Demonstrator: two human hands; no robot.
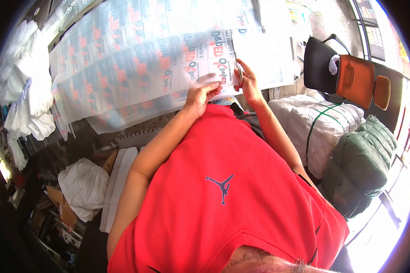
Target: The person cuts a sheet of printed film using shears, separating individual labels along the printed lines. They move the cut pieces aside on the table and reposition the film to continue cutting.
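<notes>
A translucent sheet printed with repeated red and blue lettering [168, 63] lies spread before me. My left hand [199, 99] is closed on its near edge, thumb on top and fingers curled in. In my right hand [249, 86] is a pair of scissors [237, 83] with reddish handles, fingers wrapped about them. The scissors stand at the right end of the printed sheet, their blades pointing away from me along its edge. Exactly how far the blades are apart is too small to tell.
White plastic bundles [29, 91] hang at the left. A white bag [84, 184] sits among cardboard at lower left. On the right stand a black and orange chair [355, 77], a white wrapped bale [325, 123] with a green strap, and a grey-green sack [362, 159].
</notes>
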